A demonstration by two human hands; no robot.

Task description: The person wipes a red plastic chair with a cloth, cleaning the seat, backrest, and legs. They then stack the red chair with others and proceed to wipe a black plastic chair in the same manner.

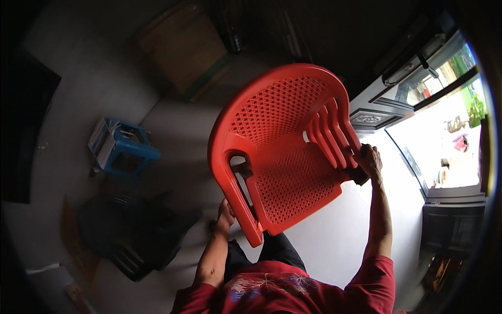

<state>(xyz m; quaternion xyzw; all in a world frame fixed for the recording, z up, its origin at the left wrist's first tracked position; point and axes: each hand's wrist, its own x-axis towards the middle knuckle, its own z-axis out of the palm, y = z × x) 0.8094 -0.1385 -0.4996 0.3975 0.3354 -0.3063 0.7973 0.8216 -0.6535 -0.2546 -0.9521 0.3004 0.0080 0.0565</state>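
Red plastic chair (pixel 298 162) held between grips; I'd keep left hand (pixel 226 214) and right hand (pixel 371 160) firm, raising evenly.

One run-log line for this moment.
left hand: grips edge of red chair | right hand: grips opposite armrest | nearby: blue stool, left

The red chair (pixel 295 180) blocks you centrally, between your left hand (pixel 226 213) and right hand (pixel 370 159). On your left, you have room above the floor (pixel 183 133), bounded by a blue stool (pixel 135 137) and, lower, a dark chair (pixel 133 238). Ahead, a cardboard box (pixel 180 47) obstructs; ahead-right, a dark door (pixel 367 118).
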